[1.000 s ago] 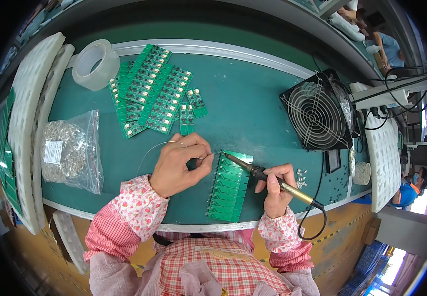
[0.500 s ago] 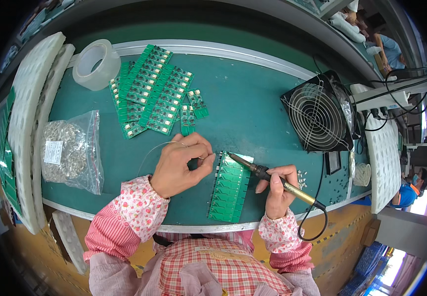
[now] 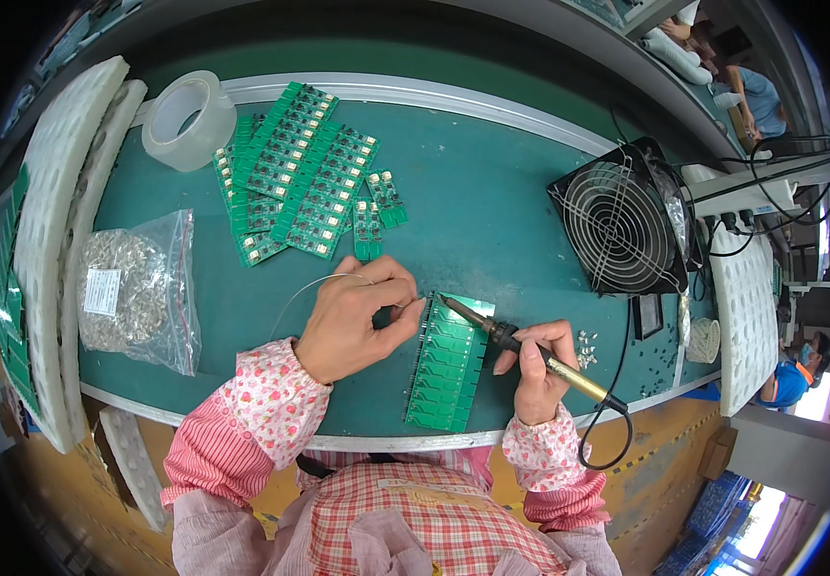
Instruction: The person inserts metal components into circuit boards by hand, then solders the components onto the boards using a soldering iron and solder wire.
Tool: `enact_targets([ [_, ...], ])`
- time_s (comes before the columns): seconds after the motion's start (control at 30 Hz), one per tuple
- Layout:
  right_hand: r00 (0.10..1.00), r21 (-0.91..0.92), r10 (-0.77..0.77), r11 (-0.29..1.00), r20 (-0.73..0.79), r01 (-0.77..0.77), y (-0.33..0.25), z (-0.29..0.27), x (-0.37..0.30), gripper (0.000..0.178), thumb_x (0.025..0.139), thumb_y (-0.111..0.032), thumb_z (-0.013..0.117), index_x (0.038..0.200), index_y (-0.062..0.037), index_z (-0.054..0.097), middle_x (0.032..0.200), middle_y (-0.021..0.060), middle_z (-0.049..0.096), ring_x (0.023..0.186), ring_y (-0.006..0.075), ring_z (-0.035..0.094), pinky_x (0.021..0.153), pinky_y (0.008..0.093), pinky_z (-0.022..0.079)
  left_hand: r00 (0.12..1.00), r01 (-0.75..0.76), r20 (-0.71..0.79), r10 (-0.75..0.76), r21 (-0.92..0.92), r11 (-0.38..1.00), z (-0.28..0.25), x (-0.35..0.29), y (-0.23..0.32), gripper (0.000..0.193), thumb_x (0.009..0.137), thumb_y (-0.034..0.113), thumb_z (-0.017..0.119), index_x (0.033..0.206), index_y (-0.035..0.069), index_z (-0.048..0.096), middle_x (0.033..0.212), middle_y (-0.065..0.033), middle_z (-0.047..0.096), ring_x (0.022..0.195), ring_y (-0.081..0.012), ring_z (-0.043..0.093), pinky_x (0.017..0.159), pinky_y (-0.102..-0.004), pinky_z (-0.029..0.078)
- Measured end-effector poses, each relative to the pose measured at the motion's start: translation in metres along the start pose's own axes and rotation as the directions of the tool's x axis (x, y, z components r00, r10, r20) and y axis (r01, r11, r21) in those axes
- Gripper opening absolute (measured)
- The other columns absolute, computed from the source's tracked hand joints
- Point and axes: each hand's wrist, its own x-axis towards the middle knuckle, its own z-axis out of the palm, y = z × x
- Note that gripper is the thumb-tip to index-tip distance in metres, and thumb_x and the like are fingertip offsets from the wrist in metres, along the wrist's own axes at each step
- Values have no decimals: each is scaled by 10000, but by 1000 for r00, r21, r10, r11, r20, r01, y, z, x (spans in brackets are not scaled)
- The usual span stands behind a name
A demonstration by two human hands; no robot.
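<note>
A green circuit board panel [image 3: 442, 379] lies on the mat close to the bench's front edge, with a row of dark pins along its left side. My right hand [image 3: 538, 370] grips a soldering iron [image 3: 576, 375] with a gold-coloured handle, its tip at the panel's upper left corner. Just left of that corner, my left hand [image 3: 357, 312] pinches a thin solder wire [image 3: 297, 293], which loops back over the hand. The wire's end is hidden by the fingers. Beyond the left hand lie small cut boards [image 3: 367, 230] and a stack of board panels [image 3: 305, 178].
A roll of clear tape [image 3: 188, 122] and a bag of small metal parts [image 3: 132, 293] sit at left, beside upright foam trays [image 3: 60, 240]. At right stand a fan [image 3: 616, 226] and loose metal parts [image 3: 586, 349]. The iron's cord [image 3: 623, 360] hangs near my right wrist.
My left fingertips have shifted slightly right, toward the panel's corner. The iron's tip stays at nearly the same spot.
</note>
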Motion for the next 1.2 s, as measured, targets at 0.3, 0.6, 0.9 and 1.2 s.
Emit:
enact_targets([
  [0.3, 995, 27, -48, 998, -91, 51, 1, -1, -11, 214, 943, -181, 585, 963, 22, 519, 713, 98, 623, 563, 138, 609, 531, 264, 502, 999, 15, -32, -15, -7, 1000, -4, -6, 4, 191, 794, 59, 701, 677, 49, 550, 819, -30, 645, 684, -199, 575, 691, -339, 372],
  [0.6, 998, 53, -20, 998, -67, 23, -2, -3, -21, 230, 940, -199, 581, 962, 22, 518, 733, 115, 634, 547, 137, 605, 519, 267, 499, 998, -47, -36, 47, 0, 999, 1, -14, 4, 181, 762, 36, 699, 654, 56, 554, 803, -27, 649, 699, -180, 591, 728, -331, 376],
  [0.9, 1000, 11, 1, 1000, -13, -1, -3, -1, -18, 213, 950, -185, 574, 958, 23, 525, 681, 112, 643, 558, 132, 619, 525, 261, 501, 998, -62, -29, 63, 15, 998, 2, -12, 5, 181, 758, 45, 705, 652, 63, 559, 794, -12, 649, 688, -166, 588, 729, -319, 359],
  [1.2, 999, -29, 18, 999, 42, -17, -4, 0, -17, 221, 941, -187, 551, 957, 22, 481, 812, 120, 578, 535, 158, 580, 506, 264, 475, 997, -69, -23, 71, 65, 995, 3, -11, 4, 193, 760, 64, 711, 649, 64, 553, 807, -8, 645, 677, -168, 568, 713, -324, 346],
])
